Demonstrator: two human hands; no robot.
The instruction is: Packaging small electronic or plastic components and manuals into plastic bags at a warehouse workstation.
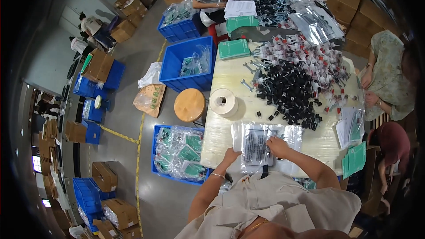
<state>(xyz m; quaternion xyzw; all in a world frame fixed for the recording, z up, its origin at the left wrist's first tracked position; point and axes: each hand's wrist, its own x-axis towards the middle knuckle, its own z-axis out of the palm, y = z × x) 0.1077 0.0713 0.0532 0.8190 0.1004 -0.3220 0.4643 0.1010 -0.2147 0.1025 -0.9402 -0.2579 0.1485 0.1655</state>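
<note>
In front of me at the near table edge lies a stack of clear plastic bags [239,136], the middle of it showing a grey panel with dark print. My left hand [231,156] is closed on the left edge of the top bag. My right hand [277,147] rests over the bag's right part, its fingers bent and pinching the film. Just beyond the bags is a heap of small black caps [287,93]. A white roll of labels or tape [223,102] stands to their left.
Red-and-white capped parts [305,57], wrenches [246,84] and green booklets [233,49] lie farther back. At the right are papers [344,128] and more green booklets [354,160]. Blue bins [188,62] and a wooden stool [189,105] stand left. Other people work around the table.
</note>
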